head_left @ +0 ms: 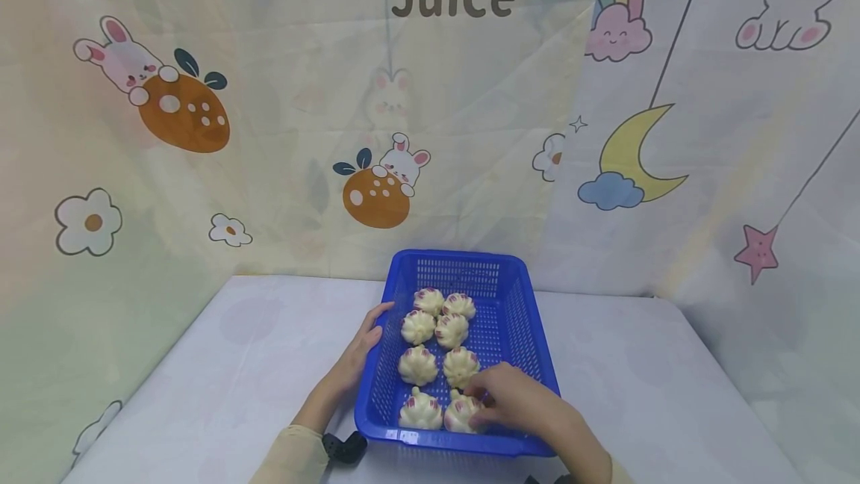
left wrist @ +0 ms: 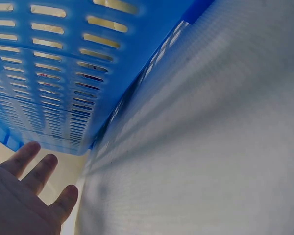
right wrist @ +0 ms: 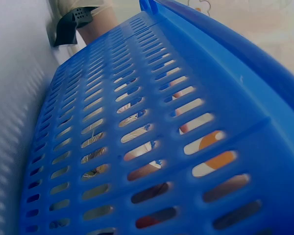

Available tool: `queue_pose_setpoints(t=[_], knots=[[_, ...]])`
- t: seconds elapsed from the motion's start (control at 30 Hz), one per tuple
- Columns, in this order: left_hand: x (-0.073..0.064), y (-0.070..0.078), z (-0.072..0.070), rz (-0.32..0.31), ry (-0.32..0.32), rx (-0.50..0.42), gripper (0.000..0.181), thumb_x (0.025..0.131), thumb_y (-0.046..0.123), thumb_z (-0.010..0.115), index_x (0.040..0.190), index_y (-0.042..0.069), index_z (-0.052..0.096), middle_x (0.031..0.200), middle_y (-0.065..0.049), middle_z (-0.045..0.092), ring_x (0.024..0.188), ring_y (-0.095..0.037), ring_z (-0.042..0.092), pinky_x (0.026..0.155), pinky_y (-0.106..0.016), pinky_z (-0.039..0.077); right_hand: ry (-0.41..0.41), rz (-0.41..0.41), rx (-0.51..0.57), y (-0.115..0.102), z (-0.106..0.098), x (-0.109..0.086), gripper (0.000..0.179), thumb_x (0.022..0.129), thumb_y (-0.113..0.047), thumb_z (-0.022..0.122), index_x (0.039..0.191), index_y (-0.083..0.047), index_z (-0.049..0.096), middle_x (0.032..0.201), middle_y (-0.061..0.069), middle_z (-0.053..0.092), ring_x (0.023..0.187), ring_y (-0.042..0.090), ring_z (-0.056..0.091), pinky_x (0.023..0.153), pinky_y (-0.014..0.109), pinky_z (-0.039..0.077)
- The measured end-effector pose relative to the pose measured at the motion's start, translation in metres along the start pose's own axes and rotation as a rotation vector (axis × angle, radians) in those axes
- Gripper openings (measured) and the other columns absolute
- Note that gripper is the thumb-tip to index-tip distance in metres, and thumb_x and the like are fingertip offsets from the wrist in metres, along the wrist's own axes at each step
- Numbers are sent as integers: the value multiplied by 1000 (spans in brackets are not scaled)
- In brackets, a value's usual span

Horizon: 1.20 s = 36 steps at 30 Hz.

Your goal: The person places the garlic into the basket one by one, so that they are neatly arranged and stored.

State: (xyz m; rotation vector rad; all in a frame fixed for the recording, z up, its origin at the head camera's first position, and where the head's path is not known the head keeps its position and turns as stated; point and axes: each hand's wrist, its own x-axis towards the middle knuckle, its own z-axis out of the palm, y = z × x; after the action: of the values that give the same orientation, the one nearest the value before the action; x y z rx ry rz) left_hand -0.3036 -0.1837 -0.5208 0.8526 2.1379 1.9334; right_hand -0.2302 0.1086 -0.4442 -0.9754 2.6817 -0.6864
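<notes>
Several whitish garlic bulbs with purple streaks sit in two columns inside a blue perforated plastic basket. My right hand reaches over the basket's right side and pinches the nearest bulb of the right column, thumb and fingers about its right side. Along the outside of the left wall lies my left hand, touching near the rim. In the left wrist view, the left fingers are straight and spread beside the basket wall. The right wrist view is mostly filled by the basket's slotted wall, which hides the right hand's grip.
The basket stands on a table with a white cloth. A printed curtain hangs directly behind. Inside the basket, bare mesh floor shows right of the bulbs. A black wrist device is on the left forearm.
</notes>
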Motion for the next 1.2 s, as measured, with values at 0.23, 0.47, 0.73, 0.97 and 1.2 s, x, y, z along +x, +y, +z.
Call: queue_pose_setpoints(t=[0.23, 0.47, 0.73, 0.97, 1.2], knots=[[0, 0, 0, 10, -6, -13, 50, 101, 20, 18, 151, 18, 12, 155, -22, 10, 140, -47, 20, 103, -63, 31, -2, 7, 18, -1, -1, -1, 23, 77, -31, 76, 94, -16, 72, 87, -9, 70, 72, -4, 60, 65, 18, 51], [0, -2, -1, 11, 1, -14, 49, 101, 20, 18, 150, 18, 14, 154, -22, 13, 139, -47, 23, 103, -61, 33, 8, 23, 19, -2, -2, -1, 31, 79, -31, 74, 102, -11, 71, 90, -4, 72, 75, -1, 63, 67, 19, 52], [-1, 1, -2, -2, 8, 18, 49, 101, 20, 18, 150, 16, 14, 155, -22, 12, 139, -47, 22, 104, -60, 33, 27, 18, 7, -1, -3, -1, 34, 82, -32, 72, 106, -7, 71, 90, -2, 73, 80, 3, 66, 69, 21, 53], [-4, 10, -6, -49, 50, 111, 48, 102, 23, 25, 150, 21, 22, 155, -18, 22, 137, -42, 32, 104, -54, 35, 54, -1, -16, -3, -10, -2, 30, 85, -33, 69, 103, -10, 71, 92, -4, 72, 82, 7, 67, 70, 23, 53], [-2, 20, -12, -111, 72, 310, 46, 102, 30, 37, 147, 29, 31, 154, -9, 29, 142, -33, 28, 111, -58, 24, 104, 38, -41, 0, -22, -10, 38, 87, -34, 66, 113, -6, 68, 104, 5, 72, 88, 14, 68, 74, 29, 54]])
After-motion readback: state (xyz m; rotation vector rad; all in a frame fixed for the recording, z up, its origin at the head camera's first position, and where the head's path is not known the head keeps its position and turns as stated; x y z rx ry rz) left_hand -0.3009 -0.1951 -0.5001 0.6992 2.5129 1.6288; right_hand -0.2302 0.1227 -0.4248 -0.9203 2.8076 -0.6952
